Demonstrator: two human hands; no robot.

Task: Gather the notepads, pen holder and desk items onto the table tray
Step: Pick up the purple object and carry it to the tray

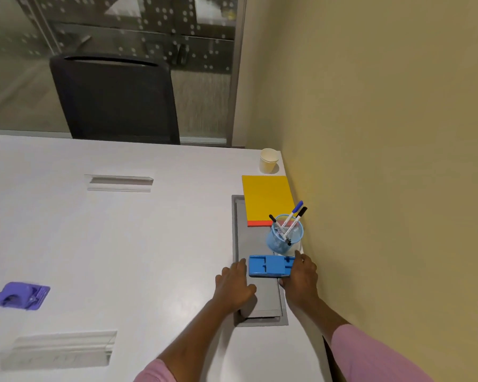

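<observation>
The blue desk item lies across the grey tray, which is sunk in the white surface beside the wall. The left grip has its fingers apart and fairly straight, touching the item's left end. The right grip covers the right end; I cannot tell whether it is clamped. Just beyond stands the blue pen holder with markers, then the yellow notepad, partly overhanging the tray's far end. A purple punch sits far left
</observation>
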